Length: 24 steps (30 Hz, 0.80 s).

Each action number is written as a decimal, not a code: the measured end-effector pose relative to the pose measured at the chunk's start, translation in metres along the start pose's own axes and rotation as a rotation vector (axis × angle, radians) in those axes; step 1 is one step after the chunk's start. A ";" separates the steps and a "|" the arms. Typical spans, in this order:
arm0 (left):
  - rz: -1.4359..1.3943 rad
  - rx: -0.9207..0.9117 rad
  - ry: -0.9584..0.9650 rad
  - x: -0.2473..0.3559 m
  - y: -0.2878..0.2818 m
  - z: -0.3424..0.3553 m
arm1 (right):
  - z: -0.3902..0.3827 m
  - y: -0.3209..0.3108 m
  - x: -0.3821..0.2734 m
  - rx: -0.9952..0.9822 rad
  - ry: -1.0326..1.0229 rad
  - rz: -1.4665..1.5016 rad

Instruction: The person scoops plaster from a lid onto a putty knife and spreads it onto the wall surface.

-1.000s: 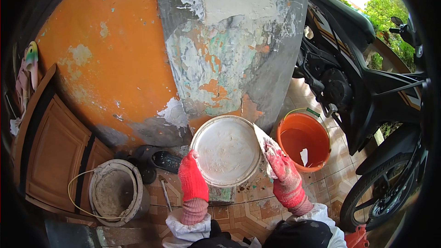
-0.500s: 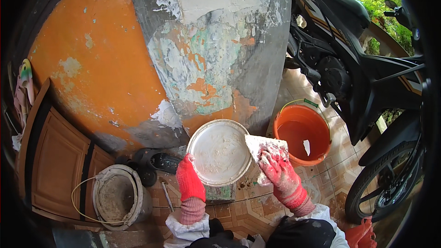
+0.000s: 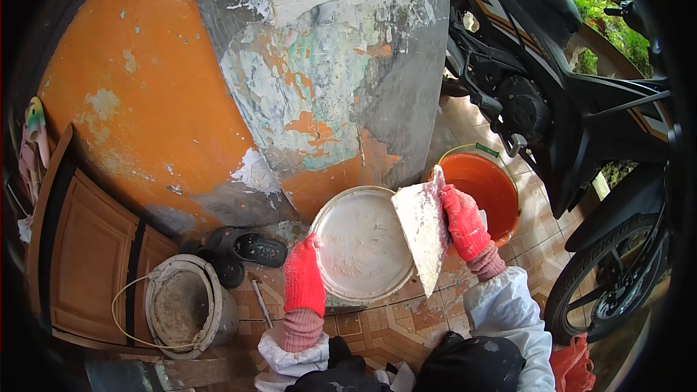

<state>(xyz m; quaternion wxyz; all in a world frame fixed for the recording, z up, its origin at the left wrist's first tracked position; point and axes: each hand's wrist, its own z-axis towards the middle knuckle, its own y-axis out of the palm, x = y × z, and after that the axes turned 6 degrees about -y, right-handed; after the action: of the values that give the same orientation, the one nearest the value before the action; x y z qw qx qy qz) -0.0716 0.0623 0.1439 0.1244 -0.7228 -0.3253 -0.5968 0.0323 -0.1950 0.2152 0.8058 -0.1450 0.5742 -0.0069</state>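
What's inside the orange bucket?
In the orange bucket, orange interior shows, plus a pale patch, maybe a reflection, beside the right hand. The hand hides the lower-left part; whatever lies there can't be seen.

red gloves [image 3: 303, 279], whitish scraper [image 3: 423, 226], orange bucket [image 3: 499, 196]

I count my 2 gloved hands [image 3: 303, 276] [image 3: 468, 223], 1 round white tray [image 3: 367, 296], 1 flat scraper [image 3: 421, 225], 2 buckets [image 3: 494, 178] [image 3: 226, 319], 1 motorbike [image 3: 534, 109], 1 red bag [image 3: 573, 367].
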 end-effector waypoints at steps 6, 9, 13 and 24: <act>-0.051 -0.046 -0.122 0.009 0.006 -0.010 | -0.006 0.014 0.028 -0.051 -0.028 -0.227; 0.012 -0.043 -0.155 -0.005 0.002 -0.001 | -0.021 0.016 0.048 -0.090 -0.002 -0.215; 0.093 -0.014 -0.236 -0.022 -0.010 0.002 | -0.048 0.025 0.074 -0.143 0.080 -0.268; -0.095 0.078 -0.300 -0.063 -0.019 0.030 | -0.083 0.019 0.067 -0.164 0.657 0.352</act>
<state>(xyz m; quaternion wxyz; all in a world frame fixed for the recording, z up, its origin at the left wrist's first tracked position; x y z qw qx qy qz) -0.0647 0.0735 0.0723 0.0740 -0.7824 -0.3968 -0.4742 -0.0252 -0.2079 0.1242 0.5533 -0.0983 0.8167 0.1314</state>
